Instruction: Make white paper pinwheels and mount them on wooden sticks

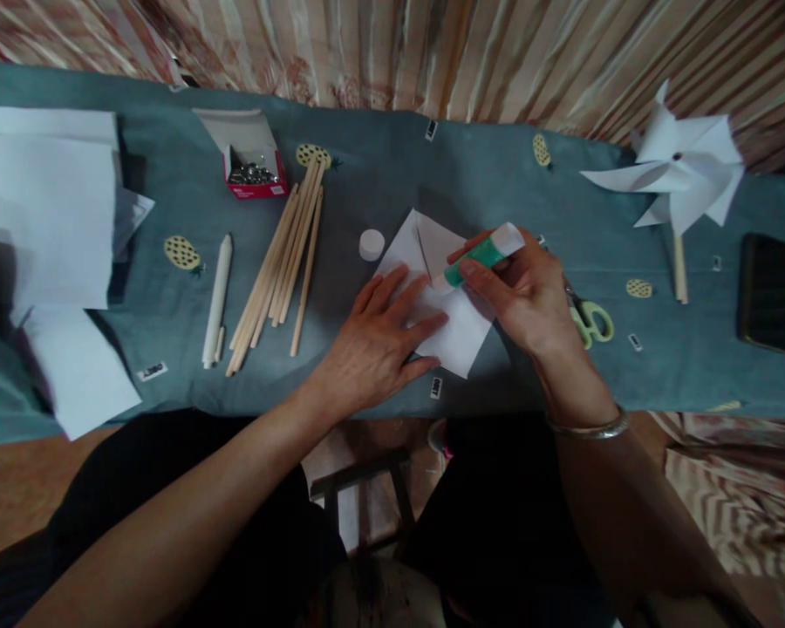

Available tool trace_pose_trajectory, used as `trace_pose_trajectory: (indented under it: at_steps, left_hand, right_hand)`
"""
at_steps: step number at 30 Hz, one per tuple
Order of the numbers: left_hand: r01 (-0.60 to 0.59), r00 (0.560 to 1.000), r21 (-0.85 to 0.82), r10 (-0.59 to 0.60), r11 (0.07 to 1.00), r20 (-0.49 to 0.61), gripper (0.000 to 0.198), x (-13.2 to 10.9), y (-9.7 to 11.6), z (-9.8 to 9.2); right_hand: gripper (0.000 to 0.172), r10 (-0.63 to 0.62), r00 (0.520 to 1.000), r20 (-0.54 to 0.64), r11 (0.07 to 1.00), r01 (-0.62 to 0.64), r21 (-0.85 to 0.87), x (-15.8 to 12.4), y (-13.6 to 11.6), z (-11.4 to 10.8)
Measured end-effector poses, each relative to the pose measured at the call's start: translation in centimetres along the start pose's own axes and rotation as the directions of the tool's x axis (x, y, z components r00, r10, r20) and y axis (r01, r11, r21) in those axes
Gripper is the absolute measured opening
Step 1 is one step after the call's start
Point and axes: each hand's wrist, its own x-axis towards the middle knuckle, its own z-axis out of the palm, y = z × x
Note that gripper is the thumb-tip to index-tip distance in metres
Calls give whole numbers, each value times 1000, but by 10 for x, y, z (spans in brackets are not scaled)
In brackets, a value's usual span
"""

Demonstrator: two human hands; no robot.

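A folded white paper lies at the middle of the table near its front edge. My left hand rests flat on it with the fingers spread. In my right hand is a green and white glue stick, tilted, its lower end at the paper's surface by a folded flap. Fingers and thumb wrap round the barrel. A round white cap sits just left of the paper. Partly hidden behind my right wrist are scissors with light green handles.
Left of the paper lie several wooden sticks, a white pen and a red box of metal pins. White sheets cover the far left. A paper pinwheel and a phone lie at the right.
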Motion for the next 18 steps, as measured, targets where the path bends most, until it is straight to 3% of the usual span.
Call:
trace_pose_trajectory:
  at_steps: [18]
  left_hand:
    - [1, 1000, -19, -1, 1000, 5, 51, 1, 0, 0]
  right_hand:
    - [32, -8, 999, 39, 999, 9, -39, -3, -3, -4]
